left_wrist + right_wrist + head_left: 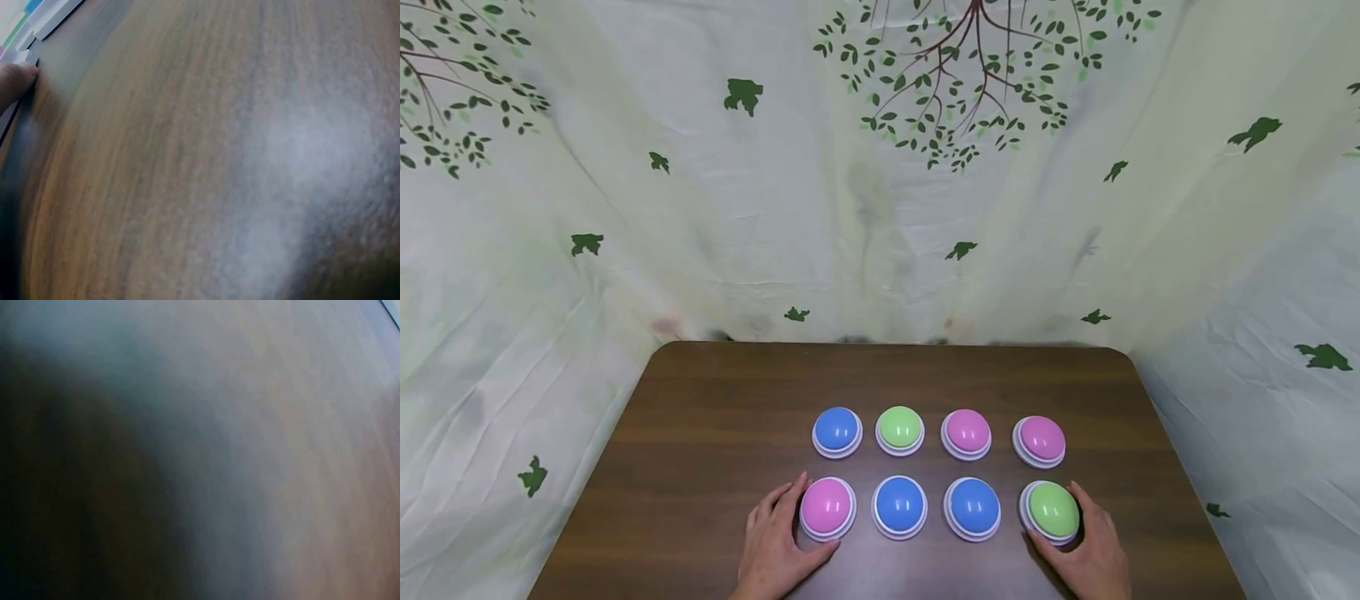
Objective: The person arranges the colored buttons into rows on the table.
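Observation:
Round dome-topped push buttons on white bases stand in two rows in the head view. My left hand [778, 533] holds the pink button [826, 505] at the front left, fingers on its left side and thumb at its lower edge. In the left wrist view the thumb [15, 81] touches a white base [25, 56]. At the front right, my right hand [1093, 546] grips the green button [1054, 509] between thumb below and fingers on the right. The right wrist view is mostly blurred tabletop, with neither button recognisable.
Between the hands sit two blue buttons [900, 505] in the front row. Behind them are a blue button [836, 430], a green button [899, 427] and two pink buttons [967, 431]. The brown wooden table [715, 400] meets a leaf-patterned white cloth [865, 225] at its back edge.

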The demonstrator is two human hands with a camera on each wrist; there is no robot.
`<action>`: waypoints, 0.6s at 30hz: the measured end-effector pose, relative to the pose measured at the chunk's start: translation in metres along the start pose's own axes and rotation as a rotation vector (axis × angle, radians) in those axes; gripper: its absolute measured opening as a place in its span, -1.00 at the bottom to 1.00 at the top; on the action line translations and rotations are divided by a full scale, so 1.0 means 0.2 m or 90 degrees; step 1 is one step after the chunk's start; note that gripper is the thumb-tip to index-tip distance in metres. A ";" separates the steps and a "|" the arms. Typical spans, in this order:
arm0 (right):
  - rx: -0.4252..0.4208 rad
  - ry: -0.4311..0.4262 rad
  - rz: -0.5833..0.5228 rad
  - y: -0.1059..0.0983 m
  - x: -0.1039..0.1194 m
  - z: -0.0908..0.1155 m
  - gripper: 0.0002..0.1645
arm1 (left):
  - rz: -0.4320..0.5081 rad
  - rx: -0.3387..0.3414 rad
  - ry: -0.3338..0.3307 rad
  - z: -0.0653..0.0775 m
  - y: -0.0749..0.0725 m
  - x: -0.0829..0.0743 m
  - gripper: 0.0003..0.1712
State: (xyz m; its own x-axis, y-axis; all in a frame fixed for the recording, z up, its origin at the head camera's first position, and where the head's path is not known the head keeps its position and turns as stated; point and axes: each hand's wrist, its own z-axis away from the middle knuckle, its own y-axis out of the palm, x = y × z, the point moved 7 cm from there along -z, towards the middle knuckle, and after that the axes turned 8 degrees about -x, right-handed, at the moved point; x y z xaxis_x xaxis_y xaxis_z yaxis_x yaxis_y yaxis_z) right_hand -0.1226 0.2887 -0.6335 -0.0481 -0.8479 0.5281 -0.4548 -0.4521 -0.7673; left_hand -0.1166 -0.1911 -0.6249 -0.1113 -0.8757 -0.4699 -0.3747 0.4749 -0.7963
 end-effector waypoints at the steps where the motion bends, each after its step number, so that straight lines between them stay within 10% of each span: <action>1: -0.002 -0.003 0.000 0.00 0.00 0.00 0.28 | 0.002 -0.001 -0.001 0.00 0.00 0.00 0.31; 18: -0.015 -0.019 -0.001 -0.01 0.00 0.00 0.27 | -0.006 -0.004 -0.002 -0.01 0.00 -0.01 0.32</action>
State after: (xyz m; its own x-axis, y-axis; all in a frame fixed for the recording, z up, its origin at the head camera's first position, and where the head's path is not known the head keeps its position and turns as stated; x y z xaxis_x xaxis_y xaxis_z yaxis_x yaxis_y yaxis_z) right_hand -0.1213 0.2895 -0.6330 -0.0212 -0.8548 0.5186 -0.4761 -0.4475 -0.7570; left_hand -0.1176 -0.1895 -0.6239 -0.1051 -0.8797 -0.4638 -0.3813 0.4664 -0.7982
